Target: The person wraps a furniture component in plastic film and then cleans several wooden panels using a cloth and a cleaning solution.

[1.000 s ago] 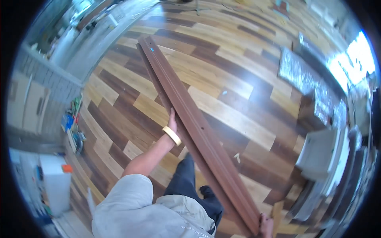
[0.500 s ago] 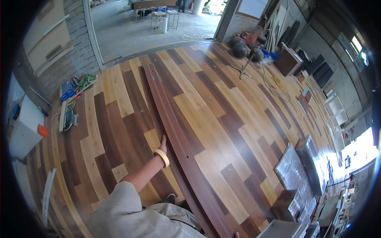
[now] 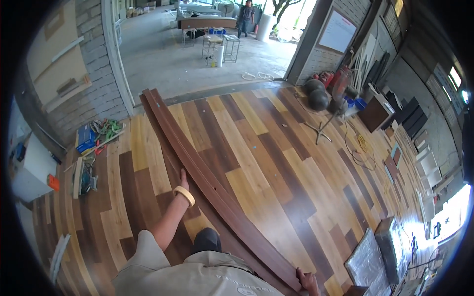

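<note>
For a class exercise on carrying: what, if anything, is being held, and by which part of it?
A long brown board: left grip on its side edge, partway along; right grip at its nearer end.

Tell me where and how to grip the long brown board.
Probably two-handed, hands well apart, since the long brown board is narrow and slants across the body: left hand on its left long edge, partway along, coming from the left; right hand at its near end, coming from the right.
</note>
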